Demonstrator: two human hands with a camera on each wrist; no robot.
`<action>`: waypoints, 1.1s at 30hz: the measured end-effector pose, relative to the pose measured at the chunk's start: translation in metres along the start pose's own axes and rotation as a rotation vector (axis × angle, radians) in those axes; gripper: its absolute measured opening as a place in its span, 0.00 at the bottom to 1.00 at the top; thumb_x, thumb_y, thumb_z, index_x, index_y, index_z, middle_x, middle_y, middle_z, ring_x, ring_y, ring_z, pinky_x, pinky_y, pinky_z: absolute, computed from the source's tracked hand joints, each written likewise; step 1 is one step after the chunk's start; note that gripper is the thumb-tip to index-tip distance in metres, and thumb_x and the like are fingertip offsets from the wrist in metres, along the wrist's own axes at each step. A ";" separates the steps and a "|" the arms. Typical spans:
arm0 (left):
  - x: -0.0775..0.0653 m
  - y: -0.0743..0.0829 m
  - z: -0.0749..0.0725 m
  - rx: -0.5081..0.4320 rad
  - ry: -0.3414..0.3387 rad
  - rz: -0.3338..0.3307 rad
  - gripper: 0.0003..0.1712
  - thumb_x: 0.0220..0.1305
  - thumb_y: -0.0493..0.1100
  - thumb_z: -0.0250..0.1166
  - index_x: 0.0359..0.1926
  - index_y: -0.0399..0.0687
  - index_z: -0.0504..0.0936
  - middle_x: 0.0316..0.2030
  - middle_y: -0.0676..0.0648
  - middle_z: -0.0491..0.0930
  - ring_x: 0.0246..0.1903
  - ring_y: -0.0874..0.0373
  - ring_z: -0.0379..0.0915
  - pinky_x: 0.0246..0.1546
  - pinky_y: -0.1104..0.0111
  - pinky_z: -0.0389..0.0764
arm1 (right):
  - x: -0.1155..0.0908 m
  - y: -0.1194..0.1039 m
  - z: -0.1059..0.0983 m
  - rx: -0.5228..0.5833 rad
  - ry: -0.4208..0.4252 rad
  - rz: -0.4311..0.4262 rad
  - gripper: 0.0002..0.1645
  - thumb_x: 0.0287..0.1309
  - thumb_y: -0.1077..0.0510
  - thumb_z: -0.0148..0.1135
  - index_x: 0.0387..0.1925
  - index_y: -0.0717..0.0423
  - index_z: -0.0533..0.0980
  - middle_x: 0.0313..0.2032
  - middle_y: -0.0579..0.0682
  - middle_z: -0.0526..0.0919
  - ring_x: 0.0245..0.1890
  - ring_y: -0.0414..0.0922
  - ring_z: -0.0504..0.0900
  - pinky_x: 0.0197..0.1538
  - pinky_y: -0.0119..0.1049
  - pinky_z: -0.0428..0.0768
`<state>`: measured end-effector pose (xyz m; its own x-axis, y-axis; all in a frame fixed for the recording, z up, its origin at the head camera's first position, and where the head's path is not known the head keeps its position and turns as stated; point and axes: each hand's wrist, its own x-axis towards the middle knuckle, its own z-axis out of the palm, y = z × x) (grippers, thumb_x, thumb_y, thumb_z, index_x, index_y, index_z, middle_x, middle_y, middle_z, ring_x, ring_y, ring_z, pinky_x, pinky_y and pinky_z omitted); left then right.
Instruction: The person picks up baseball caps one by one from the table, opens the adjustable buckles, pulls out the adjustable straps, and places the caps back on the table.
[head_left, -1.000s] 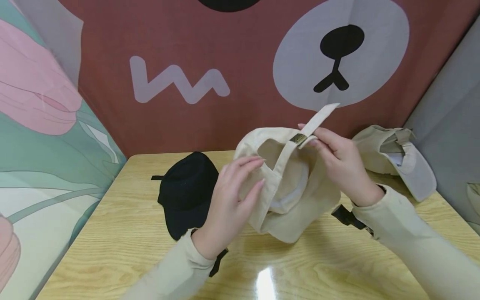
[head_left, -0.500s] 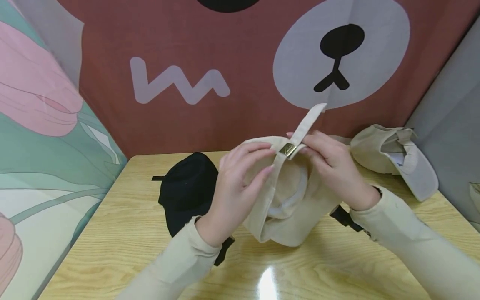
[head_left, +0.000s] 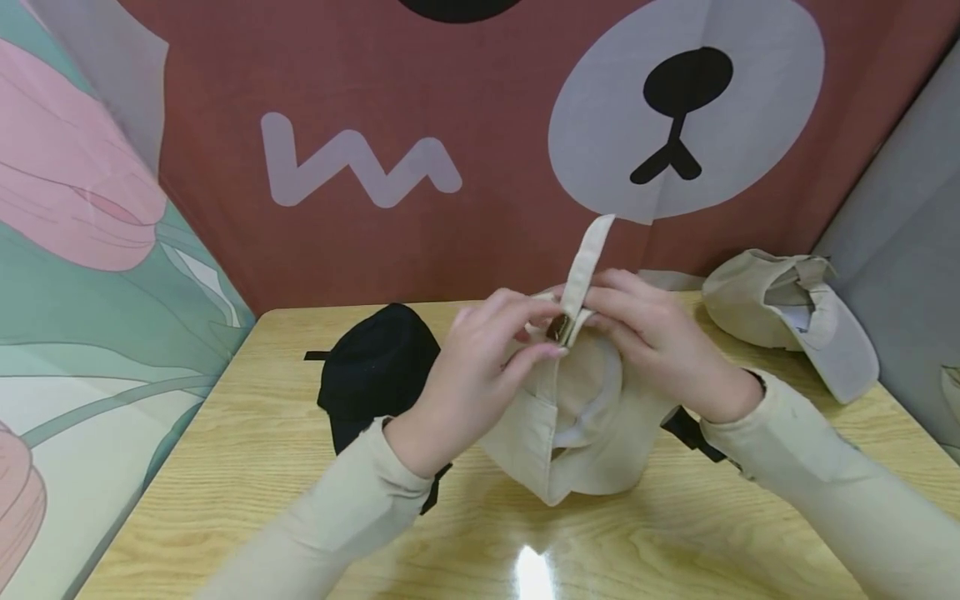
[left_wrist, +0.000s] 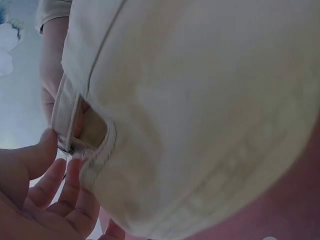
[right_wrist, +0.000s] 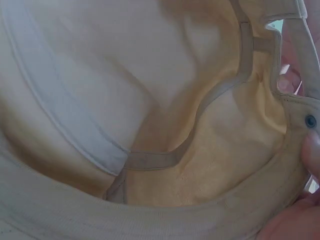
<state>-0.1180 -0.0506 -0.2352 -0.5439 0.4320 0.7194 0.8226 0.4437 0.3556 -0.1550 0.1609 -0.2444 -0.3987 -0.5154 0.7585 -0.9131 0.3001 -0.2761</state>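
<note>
A beige baseball cap (head_left: 611, 454) is held above the table with its inside facing up. Its back strap (head_left: 588, 262) sticks up, the loose end free. My left hand (head_left: 480, 379) pinches the brass-coloured buckle (head_left: 558, 328) between thumb and fingers; the left wrist view shows the thumb on the strap (left_wrist: 64, 112), beside the cap's back opening. On the other side of the buckle, my right hand (head_left: 660, 342) grips the cap's back edge. In the right wrist view its thumb lies just below a small dark rivet (right_wrist: 310, 121), and the cap's lining (right_wrist: 200, 115) fills the picture.
A black cap (head_left: 378, 367) lies to the left, partly behind my left arm. Another beige cap (head_left: 738, 308) sits at the back right against the grey wall. The wooden table (head_left: 225, 467) ends at a brown printed backdrop (head_left: 360, 258).
My left hand has moved right and up to the buckle and now pinches it. The right hand has shifted left and slightly down, and the strap has turned more upright.
</note>
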 end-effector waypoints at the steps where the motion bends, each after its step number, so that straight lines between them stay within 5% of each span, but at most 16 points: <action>1: 0.001 0.000 0.000 0.007 -0.018 -0.002 0.20 0.54 0.38 0.73 0.49 0.40 0.80 0.37 0.49 0.79 0.35 0.60 0.78 0.46 0.60 0.69 | 0.000 0.000 0.000 -0.005 -0.001 -0.006 0.26 0.70 0.47 0.46 0.47 0.64 0.80 0.44 0.54 0.81 0.43 0.43 0.74 0.48 0.26 0.69; 8: 0.007 -0.004 -0.004 -0.036 -0.156 -0.029 0.20 0.55 0.37 0.72 0.46 0.41 0.75 0.29 0.51 0.75 0.28 0.60 0.70 0.33 0.73 0.73 | -0.001 0.000 0.005 -0.015 0.005 -0.021 0.25 0.69 0.48 0.47 0.44 0.65 0.80 0.45 0.56 0.80 0.45 0.48 0.76 0.52 0.26 0.69; 18: 0.009 -0.006 -0.013 0.040 -0.370 -0.059 0.21 0.56 0.45 0.71 0.42 0.47 0.67 0.23 0.54 0.68 0.21 0.64 0.63 0.22 0.74 0.67 | -0.001 -0.006 0.017 -0.009 0.010 -0.055 0.27 0.69 0.47 0.45 0.43 0.67 0.80 0.41 0.56 0.81 0.41 0.49 0.77 0.48 0.26 0.72; 27: 0.006 -0.010 -0.012 0.052 -0.299 0.019 0.20 0.55 0.45 0.72 0.37 0.47 0.68 0.21 0.56 0.66 0.20 0.67 0.61 0.21 0.74 0.65 | -0.001 -0.011 0.022 0.001 0.033 -0.029 0.24 0.70 0.49 0.45 0.39 0.64 0.80 0.35 0.51 0.80 0.35 0.44 0.75 0.41 0.27 0.71; 31: 0.004 -0.012 -0.009 0.041 -0.266 0.029 0.18 0.56 0.45 0.72 0.35 0.47 0.68 0.21 0.55 0.64 0.20 0.67 0.61 0.23 0.74 0.65 | -0.001 -0.014 0.022 0.013 0.032 0.031 0.09 0.68 0.64 0.54 0.41 0.64 0.80 0.35 0.50 0.81 0.34 0.42 0.74 0.39 0.27 0.71; 33: 0.003 -0.012 -0.008 0.041 -0.250 0.028 0.18 0.56 0.45 0.72 0.35 0.47 0.68 0.21 0.55 0.64 0.20 0.66 0.61 0.23 0.74 0.65 | -0.001 -0.016 0.023 0.014 0.029 0.071 0.10 0.61 0.73 0.57 0.42 0.63 0.80 0.35 0.49 0.81 0.34 0.40 0.74 0.38 0.26 0.71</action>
<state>-0.1287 -0.0606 -0.2325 -0.5496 0.6226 0.5571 0.8331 0.4586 0.3093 -0.1418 0.1383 -0.2545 -0.4598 -0.4701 0.7534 -0.8839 0.3235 -0.3376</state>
